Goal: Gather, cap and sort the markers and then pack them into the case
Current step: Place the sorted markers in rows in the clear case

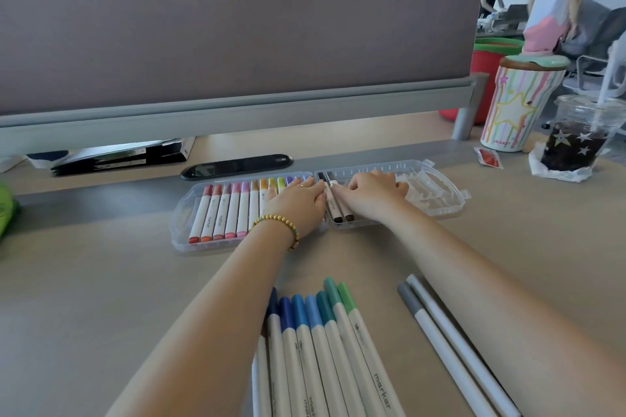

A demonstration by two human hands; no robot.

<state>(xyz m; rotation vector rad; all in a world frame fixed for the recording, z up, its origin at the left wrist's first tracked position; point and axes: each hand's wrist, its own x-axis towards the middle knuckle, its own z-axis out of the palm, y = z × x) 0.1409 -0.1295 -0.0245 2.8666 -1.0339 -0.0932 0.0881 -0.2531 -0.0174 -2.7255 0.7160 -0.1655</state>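
Note:
A clear plastic marker case (437,195) lies open on the desk. Its left half holds a row of capped markers (223,210) running from red through pink to yellow and green. Two brown-capped markers (342,213) lie at the left end of the right half. My left hand (298,203) and my right hand (369,193) rest palm down on the case's middle, fingertips pressing on the brown markers. Close to me lie several blue, teal and green capped markers (318,332) side by side, and two grey markers (440,325) to their right.
A grey partition (237,27) stands behind the case. A black phone (237,166) lies just beyond it. At the right stand a striped cup (515,105), an iced drink (579,142) and a red sachet (487,157). People stand in the far right background.

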